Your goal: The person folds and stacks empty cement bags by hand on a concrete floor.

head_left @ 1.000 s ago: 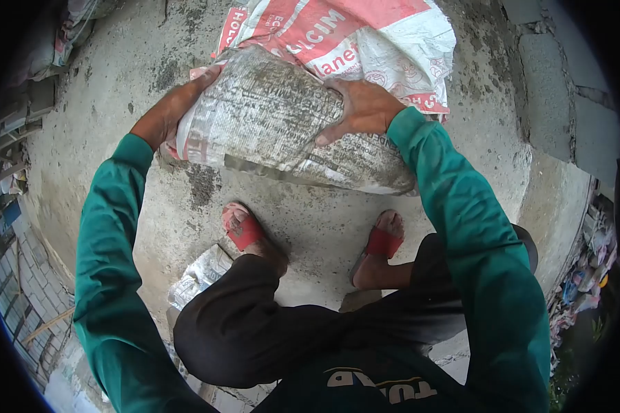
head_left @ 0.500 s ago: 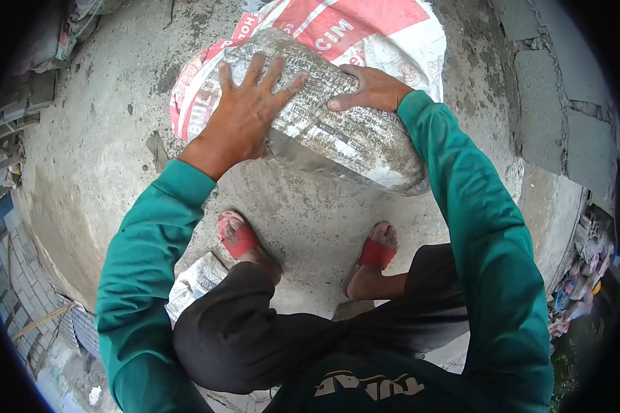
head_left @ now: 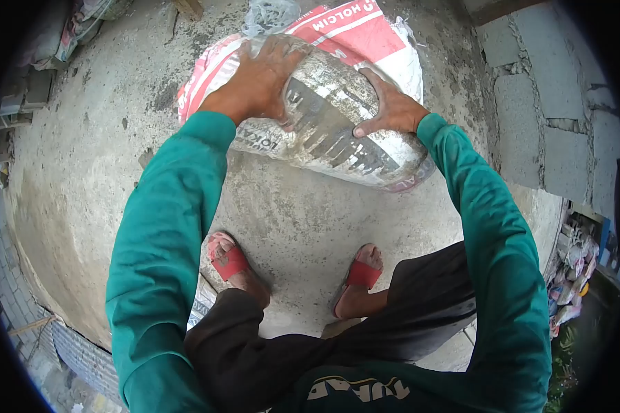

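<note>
A full, dusty sack (head_left: pixel 324 113) with worn white and grey print lies across the concrete floor in front of my feet. My left hand (head_left: pixel 265 79) rests on its upper left part with the fingers spread. On the sack's right part lies my right hand (head_left: pixel 390 109), thumb and fingers apart, pressing on the surface. Behind and partly under the sack is a red and white sack (head_left: pixel 355 31) with printed letters. Crumpled clear plastic (head_left: pixel 270 15) sits at the sack's far edge.
My feet in red sandals (head_left: pixel 231 263) stand on the concrete floor (head_left: pixel 296 227). Along the right runs a wall of grey blocks (head_left: pixel 520 117). Piled litter (head_left: pixel 572 275) lies at the lower right, and corrugated sheet (head_left: pixel 86 361) at the lower left. Sacks (head_left: pixel 69 34) are at the upper left.
The full sack has turned under my hands, showing a different printed side with a dark band. My left hand has shifted up and my right hand slightly down. More of the clear plastic shows.
</note>
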Tool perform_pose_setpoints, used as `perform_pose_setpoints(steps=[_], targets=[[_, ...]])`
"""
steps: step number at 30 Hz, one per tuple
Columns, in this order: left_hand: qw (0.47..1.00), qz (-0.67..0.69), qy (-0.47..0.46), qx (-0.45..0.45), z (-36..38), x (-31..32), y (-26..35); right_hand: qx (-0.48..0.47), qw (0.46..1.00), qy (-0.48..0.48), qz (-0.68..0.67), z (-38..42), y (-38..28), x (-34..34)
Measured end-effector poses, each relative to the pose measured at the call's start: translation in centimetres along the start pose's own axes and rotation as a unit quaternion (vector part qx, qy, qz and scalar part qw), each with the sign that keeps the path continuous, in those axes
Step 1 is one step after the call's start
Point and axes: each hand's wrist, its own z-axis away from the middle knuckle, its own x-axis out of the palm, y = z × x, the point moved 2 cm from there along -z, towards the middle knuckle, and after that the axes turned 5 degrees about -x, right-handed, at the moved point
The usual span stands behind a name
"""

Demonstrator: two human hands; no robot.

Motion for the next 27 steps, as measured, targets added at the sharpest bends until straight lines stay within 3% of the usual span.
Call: perform_pose_setpoints(steps=[1, 3, 5, 7, 8, 10, 11, 13, 14, 16, 21, 25, 27], targets=[[1.000, 0.002, 0.003, -0.007, 1.6, 0.4, 0.2, -0.005, 1.000, -0.004, 0.005, -0.3, 1.2, -0.1], [0.973, 0.064, 0.186, -0.120, 6.3, 1.0, 0.7, -0.002, 0.999, 0.019, -0.050, -1.3, 3.4, -0.4], [0.953, 0.132, 0.203, -0.182, 12.1, 4.0, 1.2, 0.009, 0.997, -0.007, -0.074, -1.7, 3.2, -0.9], [0.858, 0.389, 0.101, -0.320, 16.0, 8.7, 0.8, 0.033, 0.996, -0.005, -0.089, -1.8, 3.2, -1.0], [0.854, 0.393, 0.103, -0.324, 16.2, 9.8, 0.5, 0.044, 0.996, -0.009, -0.075, -1.9, 3.1, -1.2], [0.696, 0.630, -0.063, -0.340, 16.6, 12.2, 0.2, 0.044, 0.992, -0.022, -0.114, -1.9, 3.5, -1.1], [0.690, 0.635, -0.055, -0.344, 16.0, 13.2, 0.2, 0.041, 0.986, -0.030, -0.156, -2.3, 3.4, -1.2], [0.588, 0.744, -0.084, -0.306, 13.1, 14.5, 1.6, 0.046, 0.985, -0.031, -0.166, -2.1, 2.4, -1.0], [0.583, 0.749, -0.083, -0.305, 12.0, 15.6, 1.9, 0.073, 0.976, -0.042, -0.202, -1.7, 2.0, -0.7], [0.522, 0.775, -0.032, -0.354, 10.2, 17.0, 2.5, 0.115, 0.964, -0.046, -0.236, -0.5, 1.1, 0.2], [0.529, 0.778, -0.022, -0.339, 11.9, 15.5, -0.4, 0.132, 0.909, 0.008, -0.396, 4.0, -2.0, 8.7], [0.570, 0.757, 0.003, -0.321, 12.0, 14.0, -3.0, 0.093, 0.842, 0.166, -0.505, 6.4, -6.8, 20.1], [0.644, 0.698, -0.037, -0.310, 12.8, 12.1, -4.2, 0.150, 0.753, 0.255, -0.588, 6.9, -9.1, 26.4]])
